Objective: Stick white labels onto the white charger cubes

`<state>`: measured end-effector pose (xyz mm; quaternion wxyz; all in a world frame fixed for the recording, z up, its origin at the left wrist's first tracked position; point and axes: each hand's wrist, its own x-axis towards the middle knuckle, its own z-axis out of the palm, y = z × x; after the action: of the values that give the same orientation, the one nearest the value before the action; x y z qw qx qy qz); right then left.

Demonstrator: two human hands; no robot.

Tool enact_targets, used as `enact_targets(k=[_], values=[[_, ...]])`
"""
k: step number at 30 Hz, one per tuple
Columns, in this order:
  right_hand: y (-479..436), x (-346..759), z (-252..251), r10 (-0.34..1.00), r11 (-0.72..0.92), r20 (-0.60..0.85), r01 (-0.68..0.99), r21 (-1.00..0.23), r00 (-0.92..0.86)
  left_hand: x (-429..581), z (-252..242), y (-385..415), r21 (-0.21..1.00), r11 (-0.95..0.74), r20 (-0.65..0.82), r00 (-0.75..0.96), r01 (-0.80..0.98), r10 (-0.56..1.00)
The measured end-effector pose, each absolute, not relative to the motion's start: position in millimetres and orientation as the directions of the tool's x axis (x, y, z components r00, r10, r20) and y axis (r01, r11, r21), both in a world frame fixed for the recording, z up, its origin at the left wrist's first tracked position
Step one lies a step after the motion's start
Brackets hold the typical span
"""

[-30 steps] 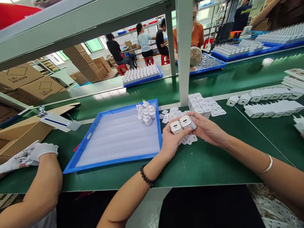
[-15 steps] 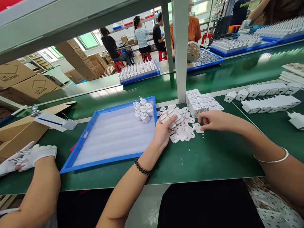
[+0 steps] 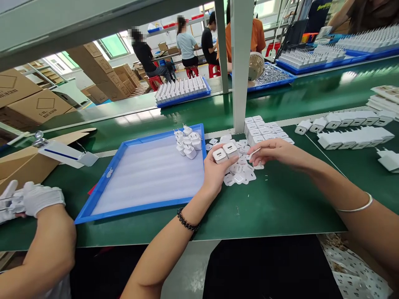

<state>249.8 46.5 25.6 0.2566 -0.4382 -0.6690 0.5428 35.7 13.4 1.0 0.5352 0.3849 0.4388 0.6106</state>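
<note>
Two white, rounded-square plastic charger blocks (image 3: 230,150) sit side by side in the left hand (image 3: 214,176), their faces with dark slots turned up toward the camera. That hand is curled around them, thumb across the near side. The right hand (image 3: 274,151), just beside it, pinches a thin white plastic plate (image 3: 254,153) between thumb and fingertips, seen nearly edge-on. Below and between the hands lies a loose heap of flat white printed plates (image 3: 239,177); beyond the right hand stand neat white stacks (image 3: 263,132). Left of the left hand is a blue-rimmed tray (image 3: 134,212).
</note>
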Motion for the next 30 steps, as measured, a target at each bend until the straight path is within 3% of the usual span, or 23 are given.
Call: enact_targets(k=[3,6,14,17,21,24,30], values=[[39.9,249.5,36.6,0.886,-0.112,-0.109,0.019,-0.993,-0.451,35.2,1.4,9.3,0.954,-0.288,0.277,-0.124,-0.088,0.953],[32.8,248.0,41.4,0.927,-0.091,-0.04,-0.119,-0.989,-0.373,34.9,2.4,6.9,0.934,-0.356,0.353,-0.108,-0.018,0.929],[21.0,234.6,36.8,0.929,0.136,0.105,0.063,-0.989,-0.355,36.7,-0.2,5.5,0.941,-0.336,0.339,-0.085,0.042,0.937],[19.2,229.9,33.9,0.918,0.162,0.132,0.049,-0.986,-0.373,37.1,-2.0,4.3,0.932,-0.358,0.362,-0.065,0.057,0.93],[12.8,225.6,32.8,0.956,0.151,0.158,-0.047,-0.987,-0.246,38.0,-3.8,1.7,0.909,-0.408,0.413,-0.053,0.082,0.909],[8.3,224.3,35.0,0.958,0.24,0.233,0.025,-0.97,-0.169,38.7,-4.6,0.1,0.896,-0.434,0.438,-0.031,0.09,0.898],[9.1,223.0,39.5,0.937,0.278,0.246,0.1,-0.955,-0.246,40.1,-4.9,-1.6,0.876,-0.467,0.471,0.0,0.119,0.882]])
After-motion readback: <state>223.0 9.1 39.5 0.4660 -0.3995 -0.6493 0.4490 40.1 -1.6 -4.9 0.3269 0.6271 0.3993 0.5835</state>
